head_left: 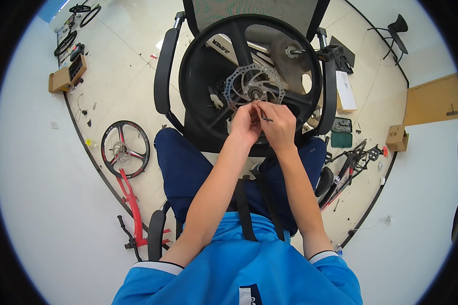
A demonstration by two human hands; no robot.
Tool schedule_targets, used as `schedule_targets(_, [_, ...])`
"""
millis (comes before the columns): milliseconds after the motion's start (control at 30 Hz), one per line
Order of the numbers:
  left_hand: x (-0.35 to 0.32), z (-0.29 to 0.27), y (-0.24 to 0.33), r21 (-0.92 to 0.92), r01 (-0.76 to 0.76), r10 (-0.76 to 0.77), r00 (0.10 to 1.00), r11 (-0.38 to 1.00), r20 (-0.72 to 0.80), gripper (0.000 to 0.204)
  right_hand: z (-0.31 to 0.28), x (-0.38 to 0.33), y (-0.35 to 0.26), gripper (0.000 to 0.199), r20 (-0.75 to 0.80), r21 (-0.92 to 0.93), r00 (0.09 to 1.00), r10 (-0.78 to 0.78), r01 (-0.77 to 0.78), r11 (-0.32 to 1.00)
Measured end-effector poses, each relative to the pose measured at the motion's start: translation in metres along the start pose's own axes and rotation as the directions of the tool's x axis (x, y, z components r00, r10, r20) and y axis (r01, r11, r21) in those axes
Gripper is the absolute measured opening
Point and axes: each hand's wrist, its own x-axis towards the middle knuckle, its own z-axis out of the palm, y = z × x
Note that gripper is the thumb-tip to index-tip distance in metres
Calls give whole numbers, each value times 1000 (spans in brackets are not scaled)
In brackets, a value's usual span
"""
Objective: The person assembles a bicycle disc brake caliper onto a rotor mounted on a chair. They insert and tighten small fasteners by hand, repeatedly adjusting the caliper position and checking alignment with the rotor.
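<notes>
A black three-spoke bicycle wheel (187,109) lies flat across an office chair in front of me, with a silver disc brake rotor (233,81) around its hub (255,93). Just below the hub axle, my left hand (246,122) and my right hand (279,122) meet with fingertips pinched together. From my right hand sticks out the end of a thin dark hex key (267,120). Whatever the left fingertips pinch is too small and too covered to name. Both hands partly hide the rotor's near edge.
Under the wheel, the chair's seat holds a white-and-grey part and a pale glove-like piece (217,100). Left on the floor lie another wheel (125,149) and a red fork (132,203). At right are a green tool case (341,139), a bicycle frame (348,168) and a cardboard box (396,138).
</notes>
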Motion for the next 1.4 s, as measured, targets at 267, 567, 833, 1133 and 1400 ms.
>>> schedule_targets(267, [-16, 6, -2, 61, -26, 26, 1000, 998, 9, 14, -2, 0, 0, 14, -18, 66, 999, 51, -49, 997])
schedule_targets(567, [-8, 1, 0, -98, 77, -65, 991, 992, 116, 18, 3, -2, -1, 14, -45, 50, 997, 61, -59, 997])
schedule_targets(833, [-26, 19, 7, -2, 37, -37, 999, 999, -14, 19, -30, -11, -14, 13, 142, 391, 859, 492, -506, 769])
schedule_targets(1133, [-19, 15, -1, 52, -92, 92, 996, 994, -5, 19, -59, -21, 12, 18, 604, 254, 660, 448, -691, 676])
schedule_targets(1400, [-15, 11, -1, 47, -85, 86, 996, 995, -8, 14, -62, -20, 11, 19, 654, 200, 644, 397, -653, 730])
